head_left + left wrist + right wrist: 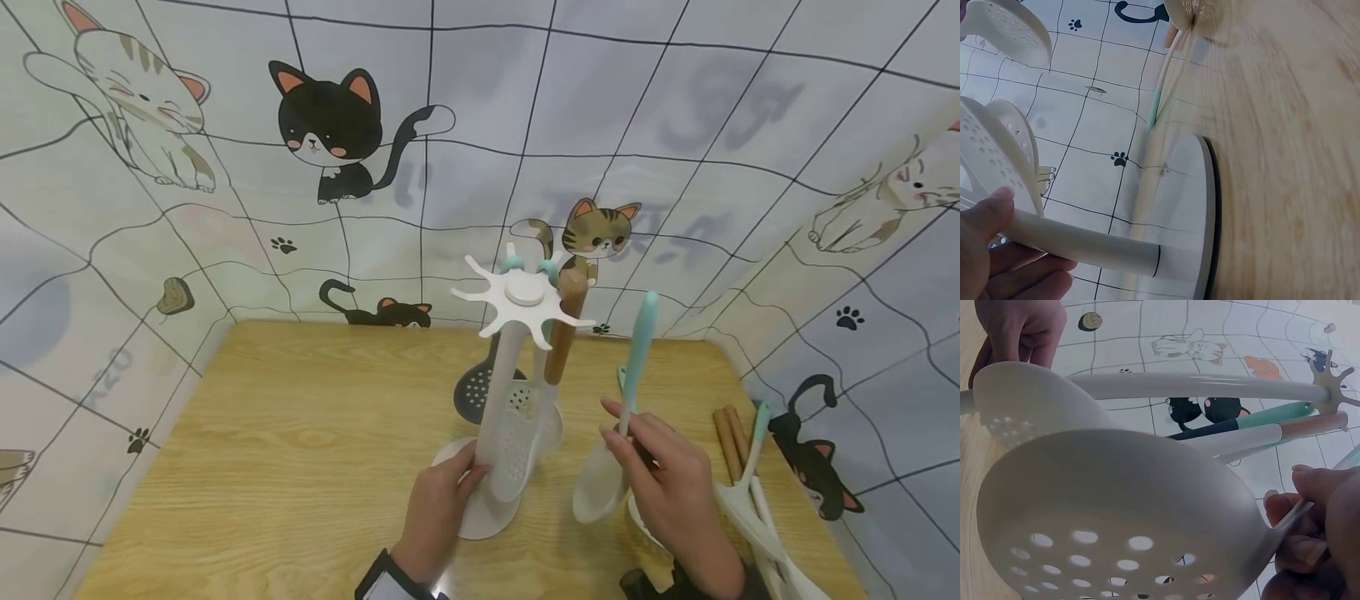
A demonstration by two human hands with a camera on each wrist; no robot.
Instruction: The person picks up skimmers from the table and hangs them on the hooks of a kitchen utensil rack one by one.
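Observation:
My left hand (438,508) grips the white pole (498,408) of a utensil stand low down, just above its round base (491,518). Several utensils hang from the stand's hooked top (523,290), among them a dark skimmer (471,393) and a white one with holes (513,458). One of their handles is wooden (566,333). To the right of the stand, my right hand (671,487) pinches the thin neck of a white slotted spoon (1116,500). Its mint handle (642,333) points up and its bowl hangs down, apart from the stand.
White utensils (750,508) lie at the table's right side, one with a mint handle. Wooden handles (726,442) stick out behind them. A pale rounded item (643,525) is partly hidden under my right hand. Cat-patterned cloth (480,183) lines the back and sides.

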